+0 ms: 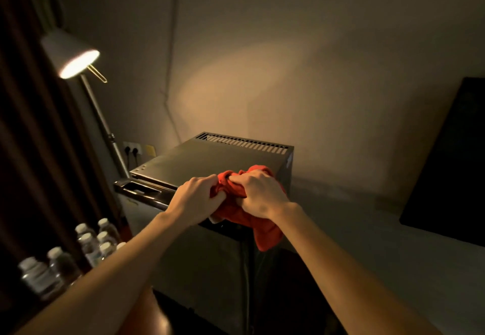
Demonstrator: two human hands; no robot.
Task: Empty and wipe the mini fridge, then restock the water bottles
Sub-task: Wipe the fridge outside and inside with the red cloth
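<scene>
cloth: red cloth bunched between both hands over the front top edge of the mini fridge; one tail hangs down the fridge's front right corner. Looks gathered into a wad, probably to get a firm pad for wiping, or to wring it; can't tell which.
left hand: left hand has fingers curled into the cloth's left side, pinching a fold. Holds that end steady against the other hand.
right hand: right hand grips the cloth from above, knuckles up, fingers tucked under into the fabric. Likely the working hand.
fridge: dark box, vent slots along the back of the top, standing close to the wall. Door seems swung open to the left, its top edge and handle recess catching light. Interior not visible from here.
bottles: water bottles grouped lower left, capped, upright, well apart from the fridge. Placement reads as taken out and parked for restocking; what they stand on is too dark to tell.
lamp: floor lamp lit, left of fridge, shade tilted toward it; only strong light.
stage: judged as wipe phase, emptying apparently done, restock not yet started.
risk: hanging tail may drag.
</scene>
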